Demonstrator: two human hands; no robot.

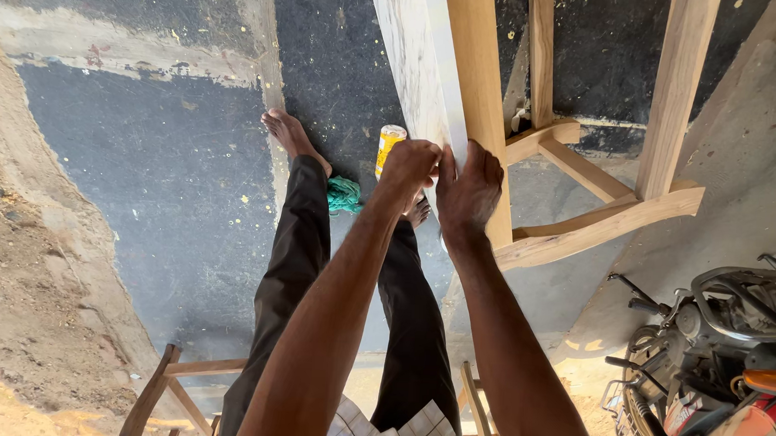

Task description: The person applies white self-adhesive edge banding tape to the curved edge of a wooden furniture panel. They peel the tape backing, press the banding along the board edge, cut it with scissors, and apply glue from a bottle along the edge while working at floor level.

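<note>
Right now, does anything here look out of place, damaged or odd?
A green rag lies crumpled on the floor beside a yellow can, near the bare feet. Both hands rest on the wooden frame; it shows no damage.

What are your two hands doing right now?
Left hand: closed, fingers pinched on the edge of the white board.
Right hand: open, fingers pressed flat against the wooden chair leg.

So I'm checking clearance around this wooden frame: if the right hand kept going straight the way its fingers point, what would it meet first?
The right hand already rests on the wooden leg beside the pale panel. Going straight on, it would likely just slide along that leg; nothing else shows in its path.
</note>
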